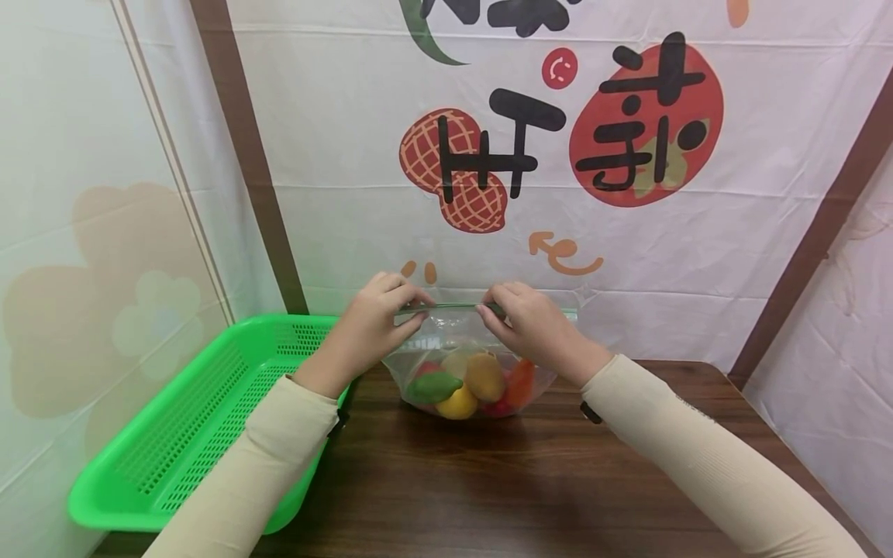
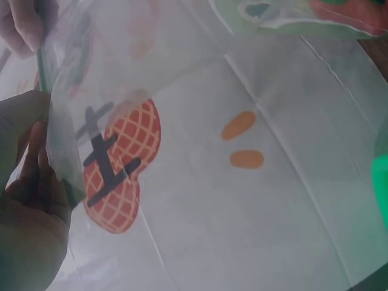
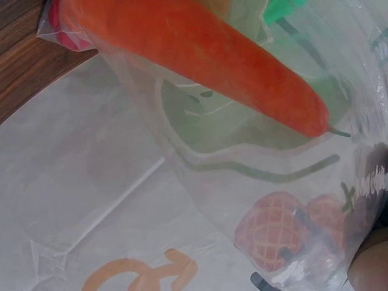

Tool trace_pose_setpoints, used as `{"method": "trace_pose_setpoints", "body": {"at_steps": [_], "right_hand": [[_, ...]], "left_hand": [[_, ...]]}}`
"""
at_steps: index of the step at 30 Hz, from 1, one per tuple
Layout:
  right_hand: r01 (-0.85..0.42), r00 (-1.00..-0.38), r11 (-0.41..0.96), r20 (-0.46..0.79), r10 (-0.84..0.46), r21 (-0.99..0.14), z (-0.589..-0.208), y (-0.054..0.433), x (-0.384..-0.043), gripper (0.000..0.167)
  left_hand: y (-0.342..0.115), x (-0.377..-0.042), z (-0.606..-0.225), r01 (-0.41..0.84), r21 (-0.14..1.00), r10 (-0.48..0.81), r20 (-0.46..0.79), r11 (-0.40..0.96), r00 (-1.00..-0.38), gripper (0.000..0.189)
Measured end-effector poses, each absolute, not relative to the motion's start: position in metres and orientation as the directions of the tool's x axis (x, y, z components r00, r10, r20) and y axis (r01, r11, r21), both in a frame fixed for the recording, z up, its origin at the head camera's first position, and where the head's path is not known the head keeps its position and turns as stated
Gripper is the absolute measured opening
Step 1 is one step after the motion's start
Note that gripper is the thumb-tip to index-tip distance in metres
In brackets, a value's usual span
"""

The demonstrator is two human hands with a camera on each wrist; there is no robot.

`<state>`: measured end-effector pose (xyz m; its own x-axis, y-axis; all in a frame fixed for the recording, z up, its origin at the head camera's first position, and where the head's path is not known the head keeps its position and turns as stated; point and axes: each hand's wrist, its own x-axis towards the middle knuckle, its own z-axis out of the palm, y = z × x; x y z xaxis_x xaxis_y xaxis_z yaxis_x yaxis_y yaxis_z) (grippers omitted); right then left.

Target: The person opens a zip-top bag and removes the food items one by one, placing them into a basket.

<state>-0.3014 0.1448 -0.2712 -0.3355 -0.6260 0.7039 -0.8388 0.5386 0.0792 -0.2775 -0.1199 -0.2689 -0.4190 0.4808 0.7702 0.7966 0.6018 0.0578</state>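
Observation:
A clear zip bag (image 1: 446, 333) stands on the table with its green-edged top stretched between both hands. Through the plastic show a green fruit (image 1: 434, 387), a yellow fruit (image 1: 457, 403), a brown-yellow round one (image 1: 484, 377) and an orange carrot (image 3: 212, 60). My left hand (image 1: 373, 322) pinches the top edge left of its middle, thumb below and fingers above. On the other side, my right hand (image 1: 533, 322) pinches the same edge. In the left wrist view, the left hand (image 2: 36, 182) holds the strip, and part of the right hand appears at the top left corner.
A green perforated basket (image 1: 105, 496) lies left of the bag, partly behind the left forearm. Dark wooden table (image 1: 474, 488) spreads in front. Close behind the bag hangs a white printed curtain (image 1: 335, 155), with more fabric at both sides.

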Motion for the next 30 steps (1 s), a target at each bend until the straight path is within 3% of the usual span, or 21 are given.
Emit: {"method": "trace_pose_setpoints", "body": {"at_steps": [16, 23, 30], "right_hand": [[-0.847, -0.322, 0.524, 0.701, -0.636, 0.086, -0.273, 0.147, -0.303, 0.008], [-0.850, -0.410, 0.526, 0.664, -0.625, -0.030, -0.270, 0.148, -0.300, 0.014], [-0.860, -0.458, 0.494, 0.619, -0.638, -0.128, -0.265, 0.151, -0.301, 0.011]], "left_hand": [[-0.103, -0.283, -0.268, 0.823, 0.064, 0.524, 0.742, 0.564, -0.417, 0.012], [-0.102, -0.279, -0.268, 0.825, 0.071, 0.531, 0.733, 0.561, -0.424, 0.008], [-0.103, -0.277, -0.267, 0.840, 0.082, 0.561, 0.709, 0.537, -0.428, 0.009]]}}
